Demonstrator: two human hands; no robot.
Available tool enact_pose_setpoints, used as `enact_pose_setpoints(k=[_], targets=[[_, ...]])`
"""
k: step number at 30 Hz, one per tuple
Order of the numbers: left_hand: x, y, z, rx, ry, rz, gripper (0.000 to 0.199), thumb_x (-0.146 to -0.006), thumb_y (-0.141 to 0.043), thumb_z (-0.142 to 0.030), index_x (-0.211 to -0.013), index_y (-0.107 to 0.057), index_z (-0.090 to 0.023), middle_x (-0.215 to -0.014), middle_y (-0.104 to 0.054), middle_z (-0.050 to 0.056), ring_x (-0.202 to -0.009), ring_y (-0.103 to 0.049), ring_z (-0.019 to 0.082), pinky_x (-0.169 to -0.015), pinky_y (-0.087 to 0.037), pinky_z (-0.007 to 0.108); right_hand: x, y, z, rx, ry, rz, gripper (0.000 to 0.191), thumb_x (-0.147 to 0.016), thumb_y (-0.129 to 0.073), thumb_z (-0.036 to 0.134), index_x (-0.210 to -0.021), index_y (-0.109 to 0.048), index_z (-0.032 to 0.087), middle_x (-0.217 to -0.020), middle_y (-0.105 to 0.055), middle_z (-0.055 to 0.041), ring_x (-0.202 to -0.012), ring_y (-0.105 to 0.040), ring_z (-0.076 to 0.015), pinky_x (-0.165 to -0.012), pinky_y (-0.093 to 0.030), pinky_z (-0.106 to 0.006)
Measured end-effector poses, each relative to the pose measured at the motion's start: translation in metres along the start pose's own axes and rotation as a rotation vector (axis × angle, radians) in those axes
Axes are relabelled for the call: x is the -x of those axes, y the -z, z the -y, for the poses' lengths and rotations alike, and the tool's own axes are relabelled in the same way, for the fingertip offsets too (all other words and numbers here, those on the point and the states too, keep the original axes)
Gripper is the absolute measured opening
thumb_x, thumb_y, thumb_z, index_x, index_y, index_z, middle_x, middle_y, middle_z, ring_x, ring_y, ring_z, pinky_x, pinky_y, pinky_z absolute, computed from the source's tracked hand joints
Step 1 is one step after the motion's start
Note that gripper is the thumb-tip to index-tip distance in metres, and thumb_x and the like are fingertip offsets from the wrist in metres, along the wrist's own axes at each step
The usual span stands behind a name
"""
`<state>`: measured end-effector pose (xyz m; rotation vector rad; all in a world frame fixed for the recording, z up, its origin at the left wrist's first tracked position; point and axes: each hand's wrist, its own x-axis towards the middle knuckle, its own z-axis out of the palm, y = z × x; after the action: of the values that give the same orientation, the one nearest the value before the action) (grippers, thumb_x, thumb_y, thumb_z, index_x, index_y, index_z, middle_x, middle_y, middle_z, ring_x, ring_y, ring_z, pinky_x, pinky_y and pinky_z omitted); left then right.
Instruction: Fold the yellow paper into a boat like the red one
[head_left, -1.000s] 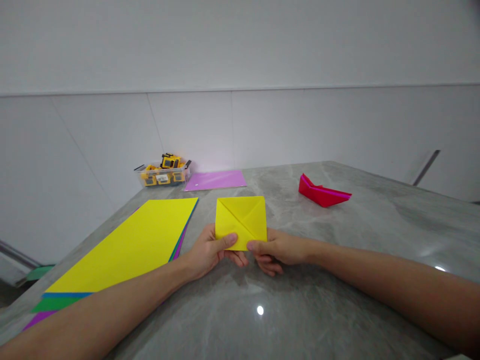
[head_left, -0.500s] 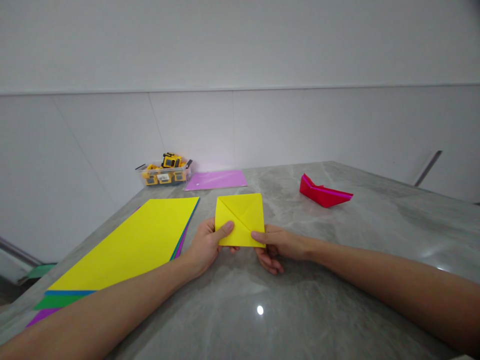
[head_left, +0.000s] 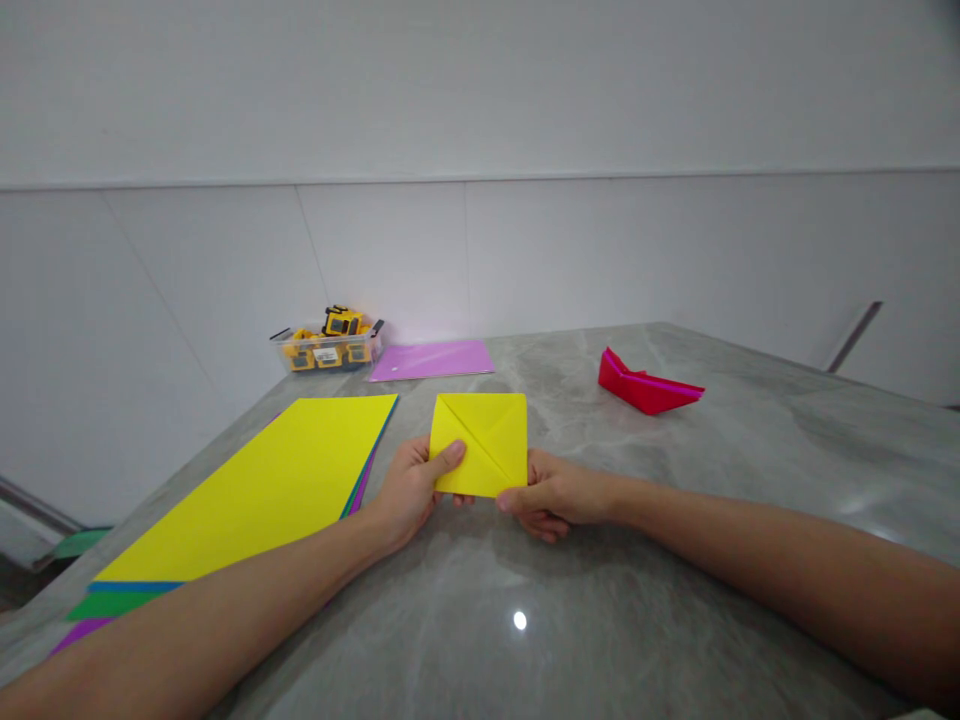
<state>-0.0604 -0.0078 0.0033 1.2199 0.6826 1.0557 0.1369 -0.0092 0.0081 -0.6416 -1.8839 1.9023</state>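
A folded yellow paper (head_left: pixel 491 435), roughly square with diagonal creases, is held up above the grey table. My left hand (head_left: pixel 412 490) grips its left side, the thumb flat on the front and the fingers behind. At the lower right corner, my right hand (head_left: pixel 551 495) pinches the paper between thumb and curled fingers. The fingers behind the paper are partly hidden. A red folded paper boat (head_left: pixel 649 390) with a pink edge rests on the table to the right, apart from both hands.
Left of my hands lies a stack of coloured paper sheets (head_left: pixel 255 490), yellow on top. Behind are a pink-purple flat sheet or pad (head_left: pixel 435 360) and a clear plastic box (head_left: pixel 326 352) of yellow and black toy parts. A white wall (head_left: pixel 570 250) borders the grey table (head_left: pixel 465 640).
My right thumb has slid down from the paper's front to its lower right corner, and the right fingers have curled in. The left hand keeps its grip.
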Motion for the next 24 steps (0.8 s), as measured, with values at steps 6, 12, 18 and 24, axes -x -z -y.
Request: enact_pose_setpoints(k=[6, 12, 18, 24], targets=[[0.003, -0.002, -0.001, -0.035, -0.007, 0.024, 0.032, -0.075, -0.068, -0.041, -0.078, -0.066, -0.009, -0.064, -0.064, 0.006, -0.047, -0.053, 0.011, -0.044, -0.043, 0.019, 0.002, -0.002, 0.002, 0.057, -0.001, -0.024, 0.033, -0.078, -0.060, 0.044, -0.082, -0.054, 0.013, -0.038, -0.044, 0.0082, -0.030, -0.037, -0.0060, -0.035, -0.037, -0.017], [0.015, -0.010, -0.003, -0.128, 0.065, 0.184, 0.035, -0.079, -0.063, -0.044, -0.083, -0.067, -0.009, -0.065, -0.065, 0.008, -0.051, -0.057, 0.013, -0.047, -0.044, 0.020, 0.007, -0.002, 0.004, 0.103, -0.010, -0.029, 0.049, -0.078, -0.057, 0.058, -0.092, -0.059, 0.011, -0.066, -0.057, -0.0008, -0.039, -0.042, -0.0048, -0.033, -0.034, -0.016], [0.017, -0.012, -0.003, -0.107, 0.060, 0.182, 0.033, -0.080, -0.062, -0.043, -0.083, -0.068, -0.011, -0.065, -0.065, 0.007, -0.051, -0.057, 0.012, -0.046, -0.043, 0.020, 0.007, -0.011, 0.009, 0.069, 0.089, -0.044, 0.049, -0.078, -0.060, 0.055, -0.100, -0.058, 0.011, -0.081, -0.062, -0.0057, -0.046, -0.045, -0.0053, -0.036, -0.033, -0.016], [0.015, -0.012, -0.004, -0.147, 0.029, 0.124, 0.031, -0.080, -0.063, -0.042, -0.081, -0.067, -0.011, -0.063, -0.064, 0.006, -0.048, -0.056, 0.012, -0.044, -0.042, 0.019, 0.002, -0.015, 0.003, 0.008, 0.131, -0.170, 0.046, -0.076, -0.064, 0.050, -0.101, -0.056, 0.012, -0.079, -0.062, -0.0056, -0.056, -0.053, -0.0103, -0.051, -0.045, -0.022]])
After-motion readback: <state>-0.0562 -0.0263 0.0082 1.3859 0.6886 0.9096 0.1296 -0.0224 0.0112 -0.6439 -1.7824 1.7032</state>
